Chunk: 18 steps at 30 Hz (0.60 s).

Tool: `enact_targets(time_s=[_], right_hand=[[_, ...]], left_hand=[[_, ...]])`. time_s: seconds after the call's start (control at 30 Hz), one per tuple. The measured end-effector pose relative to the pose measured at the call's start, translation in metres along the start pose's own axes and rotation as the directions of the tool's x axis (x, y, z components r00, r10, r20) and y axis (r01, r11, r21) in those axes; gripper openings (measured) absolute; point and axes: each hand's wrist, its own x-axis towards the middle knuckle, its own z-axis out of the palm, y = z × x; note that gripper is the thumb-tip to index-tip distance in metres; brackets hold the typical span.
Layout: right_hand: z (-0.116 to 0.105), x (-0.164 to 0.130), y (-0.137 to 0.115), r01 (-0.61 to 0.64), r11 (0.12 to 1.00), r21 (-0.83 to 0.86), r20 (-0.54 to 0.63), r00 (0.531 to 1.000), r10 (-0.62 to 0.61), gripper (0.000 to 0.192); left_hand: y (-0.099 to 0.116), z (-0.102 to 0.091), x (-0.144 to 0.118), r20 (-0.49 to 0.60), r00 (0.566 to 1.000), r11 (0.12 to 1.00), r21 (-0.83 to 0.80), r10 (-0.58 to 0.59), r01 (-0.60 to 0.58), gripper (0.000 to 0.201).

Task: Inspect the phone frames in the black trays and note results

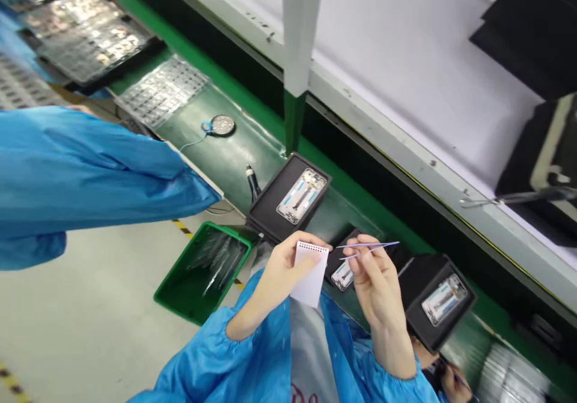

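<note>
The left hand (pixel 282 262) rises from a blue sleeve with the forearm angled up toward the counter (pixel 234 151), its fingers curled closed around a small white sheet (pixel 311 274) with a dotted top edge, thumb lying across the face. Just to its right, the right hand (pixel 374 277) comes up on a bare forearm, fingers pinched tight on thin tweezers (pixel 367 248) whose tips point right, above a black tray (pixel 288 199) and two others at the counter's near edge.
</note>
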Motion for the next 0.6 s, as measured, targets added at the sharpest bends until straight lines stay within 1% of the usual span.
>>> enact_targets(time_s=[0.03, 0.1, 0.17, 0.23, 0.27, 0.33, 0.4, 0.5, 0.6], right_hand=[[0.011, 0.002, -0.003, -0.001, 1.000, -0.016, 0.069, 0.998, 0.002, 0.043], [0.028, 0.004, -0.009, 0.031, 0.998, -0.060, 0.170, 0.985, -0.021, 0.039], [0.039, 0.005, -0.011, 0.106, 0.988, -0.109, 0.227, 0.971, -0.079, 0.033], [0.047, 0.002, -0.010, 0.226, 0.957, -0.180, 0.243, 0.953, -0.179, 0.024], [0.050, 0.000, -0.009, 0.298, 0.929, -0.219, 0.240, 0.939, -0.245, 0.019], [0.054, -0.004, -0.007, 0.431, 0.860, -0.274, 0.250, 0.895, -0.369, 0.012], [0.057, -0.007, -0.004, 0.525, 0.804, -0.279, 0.278, 0.845, -0.456, 0.010], [0.059, -0.008, 0.000, 0.598, 0.755, -0.268, 0.334, 0.793, -0.510, 0.015], [0.060, -0.006, 0.005, 0.637, 0.718, -0.281, 0.372, 0.762, -0.530, 0.021]], left_hand=[[0.003, -0.005, -0.001, -0.032, 0.999, 1.000, 0.001, 0.020, -0.020, 0.019], [0.009, -0.015, -0.003, -0.095, 0.994, 0.999, 0.015, 0.051, -0.050, 0.015], [0.013, -0.024, -0.007, -0.147, 0.986, 0.997, 0.041, 0.078, -0.073, 0.012], [0.018, -0.030, -0.010, -0.186, 0.977, 0.992, 0.080, 0.109, -0.095, 0.008], [0.020, -0.033, -0.012, -0.202, 0.972, 0.989, 0.101, 0.123, -0.104, 0.006], [0.024, -0.037, -0.014, -0.229, 0.961, 0.982, 0.142, 0.155, -0.124, 0.004], [0.026, -0.040, -0.014, -0.244, 0.951, 0.973, 0.179, 0.189, -0.147, 0.004], [0.029, -0.041, -0.015, -0.254, 0.942, 0.962, 0.217, 0.221, -0.167, 0.005], [0.030, -0.042, -0.015, -0.259, 0.939, 0.958, 0.234, 0.228, -0.168, 0.005]])
